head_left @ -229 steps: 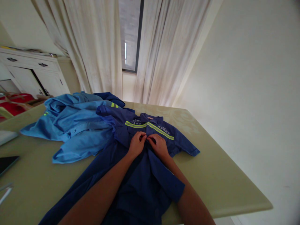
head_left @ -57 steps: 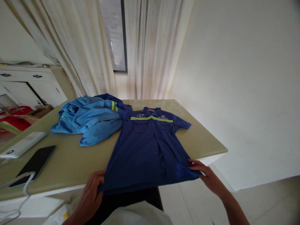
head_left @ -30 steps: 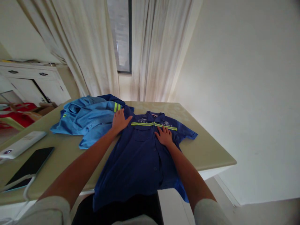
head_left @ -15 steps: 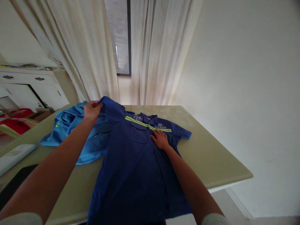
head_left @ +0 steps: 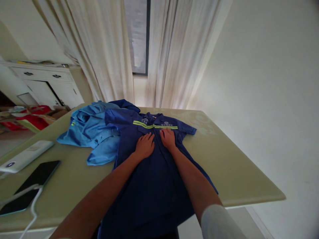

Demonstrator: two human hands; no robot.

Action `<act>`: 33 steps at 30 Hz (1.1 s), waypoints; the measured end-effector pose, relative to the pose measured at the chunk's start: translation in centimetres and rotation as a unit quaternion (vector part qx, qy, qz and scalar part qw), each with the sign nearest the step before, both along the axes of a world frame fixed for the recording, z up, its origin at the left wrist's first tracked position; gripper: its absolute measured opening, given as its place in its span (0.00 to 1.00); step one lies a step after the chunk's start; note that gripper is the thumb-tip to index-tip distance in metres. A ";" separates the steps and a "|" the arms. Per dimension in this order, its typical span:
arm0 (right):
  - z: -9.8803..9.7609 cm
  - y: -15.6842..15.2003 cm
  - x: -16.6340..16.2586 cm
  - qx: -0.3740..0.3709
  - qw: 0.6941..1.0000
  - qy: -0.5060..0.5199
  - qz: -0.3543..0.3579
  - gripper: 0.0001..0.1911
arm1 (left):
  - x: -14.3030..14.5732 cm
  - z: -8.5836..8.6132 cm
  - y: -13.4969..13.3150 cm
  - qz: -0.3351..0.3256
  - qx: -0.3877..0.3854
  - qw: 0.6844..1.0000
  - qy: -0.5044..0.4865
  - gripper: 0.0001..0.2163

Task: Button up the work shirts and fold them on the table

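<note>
A dark blue short-sleeved work shirt (head_left: 149, 186) lies front up on the table, its collar away from me and its hem hanging toward me over the near edge. A yellow and silver reflective stripe crosses its chest, with white print above. My left hand (head_left: 145, 145) rests open on the chest just below the stripe, fingers lightly spread. Close beside it, across the button line, my right hand (head_left: 168, 138) presses on the cloth, its fingers somewhat bent. Neither hand lifts any fabric. Both sleeves of the shirt are spread outward.
Left of the shirt lies a crumpled light blue garment (head_left: 94, 126), with dark blue cloth (head_left: 126, 104) behind it. A white device (head_left: 30, 154) and a black phone (head_left: 37, 177) with a white cable (head_left: 35, 202) lie on the table (head_left: 239, 172). Curtains and a wall stand beyond.
My left hand has let go of the raised left-side sleeve and come down onto the chest. That sleeve now lies lower. My right hand stays on the chest, its fingers more bent.
</note>
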State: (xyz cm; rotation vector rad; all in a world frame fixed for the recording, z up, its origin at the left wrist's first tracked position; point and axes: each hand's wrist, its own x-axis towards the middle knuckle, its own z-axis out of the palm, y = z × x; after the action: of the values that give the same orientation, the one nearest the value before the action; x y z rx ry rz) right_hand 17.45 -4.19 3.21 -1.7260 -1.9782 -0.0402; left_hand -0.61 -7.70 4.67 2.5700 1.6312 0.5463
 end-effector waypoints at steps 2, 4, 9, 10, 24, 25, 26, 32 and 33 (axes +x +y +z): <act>-0.2 -1.6 -0.5 -0.048 0.998 -0.016 0.023 0.18 | 0.4 -2.4 1.0 0.009 -0.024 1.000 0.012 0.23; -0.5 -2.8 -1.1 -0.086 0.995 -0.038 0.011 0.19 | -0.1 -3.6 2.3 -0.007 -0.031 0.999 0.007 0.23; -1.1 -2.5 -2.1 -0.120 0.990 -0.009 -0.080 0.15 | 0.0 -3.7 3.9 -0.014 -0.050 0.998 -0.019 0.23; -1.2 -2.1 -2.0 -0.116 0.990 0.024 -0.082 0.15 | 0.4 -3.6 3.8 0.005 -0.059 0.998 -0.019 0.23; -3.4 0.1 0.7 -0.034 0.939 0.340 0.036 0.15 | 2.9 -3.6 2.6 0.034 -0.025 0.998 -0.038 0.12; -3.3 0.1 0.6 -0.034 0.944 0.326 0.029 0.14 | 3.1 -3.5 2.8 0.048 -0.035 0.998 -0.037 0.12; -3.2 0.0 0.4 -0.032 0.950 0.310 0.020 0.13 | 3.3 -3.4 3.0 0.061 -0.042 0.996 -0.038 0.11; -2.7 -0.6 0.1 -0.035 0.969 0.242 -0.023 0.09 | 3.5 -3.1 3.9 0.075 -0.054 0.994 -0.061 0.05; -2.7 -0.7 0.1 -0.037 0.970 0.238 -0.020 0.09 | 3.4 -3.1 4.0 0.066 -0.053 0.994 -0.072 0.05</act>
State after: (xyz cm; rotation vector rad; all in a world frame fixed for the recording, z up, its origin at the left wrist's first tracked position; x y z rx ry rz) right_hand 17.56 -4.87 0.49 -1.6317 -1.6066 0.4021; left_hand 2.75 -3.67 1.53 2.3039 1.7387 0.6187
